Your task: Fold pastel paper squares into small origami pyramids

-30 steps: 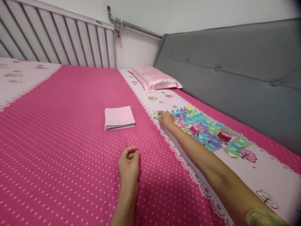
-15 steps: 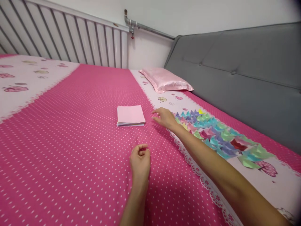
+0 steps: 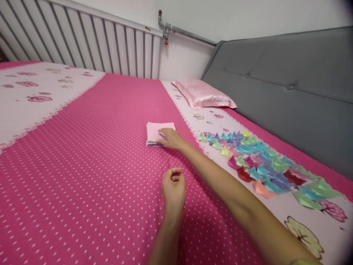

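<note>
A squared stack of paper sheets (image 3: 153,131) lies on the bed, light pink on top with other colours showing at its near edge. Over its right side reaches my right hand (image 3: 171,139), fingers stretched across the top sheet and thumb apart near the front edge; no sheet is lifted. Closer to me, my left hand (image 3: 173,186) hovers low over the dotted cover, its fingers loosely curled with nothing seen in them. Right of both hands, many small folded paper boats (image 3: 256,158) in several colours stand in rows.
The pink dotted bedspread (image 3: 82,176) has pale printed bands. A pink satin pillow (image 3: 204,94) lies at the back. Along the right runs a grey padded headboard (image 3: 275,70). A white radiator (image 3: 110,44) and a pipe with a red valve (image 3: 166,43) are at the wall.
My right hand has moved left from beside the boats onto the paper stack. My left hand keeps its curled shape. The view has shifted slightly to the left.
</note>
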Demonstrator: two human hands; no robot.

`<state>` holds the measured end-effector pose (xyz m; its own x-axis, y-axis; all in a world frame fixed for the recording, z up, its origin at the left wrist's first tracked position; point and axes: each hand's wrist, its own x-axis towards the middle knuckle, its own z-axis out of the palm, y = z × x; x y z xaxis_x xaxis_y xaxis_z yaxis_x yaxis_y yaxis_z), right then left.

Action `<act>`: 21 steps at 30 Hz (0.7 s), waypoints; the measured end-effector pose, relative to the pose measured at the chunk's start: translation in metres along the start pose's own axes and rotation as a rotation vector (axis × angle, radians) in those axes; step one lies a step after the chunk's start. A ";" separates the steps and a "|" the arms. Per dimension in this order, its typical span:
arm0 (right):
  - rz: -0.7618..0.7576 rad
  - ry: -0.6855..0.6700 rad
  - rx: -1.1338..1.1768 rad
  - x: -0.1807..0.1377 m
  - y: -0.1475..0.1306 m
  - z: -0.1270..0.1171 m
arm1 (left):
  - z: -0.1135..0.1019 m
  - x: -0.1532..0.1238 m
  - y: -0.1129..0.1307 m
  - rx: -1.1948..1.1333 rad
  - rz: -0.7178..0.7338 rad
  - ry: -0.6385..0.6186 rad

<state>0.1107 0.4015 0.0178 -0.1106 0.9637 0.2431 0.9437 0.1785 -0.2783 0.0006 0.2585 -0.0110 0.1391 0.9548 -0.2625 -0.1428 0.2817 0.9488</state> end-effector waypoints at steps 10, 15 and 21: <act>0.003 -0.042 0.034 0.003 0.003 0.010 | 0.000 0.000 -0.001 0.029 0.019 0.001; -0.005 -0.052 0.063 0.003 0.003 0.005 | 0.000 0.000 -0.001 0.024 0.007 0.006; 0.013 -0.013 0.105 0.003 0.004 0.007 | 0.000 0.000 -0.001 0.004 0.017 0.012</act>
<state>0.1122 0.4064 0.0113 -0.1032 0.9684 0.2272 0.9072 0.1853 -0.3777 0.0008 0.2582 -0.0120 0.1252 0.9606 -0.2480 -0.1412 0.2647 0.9539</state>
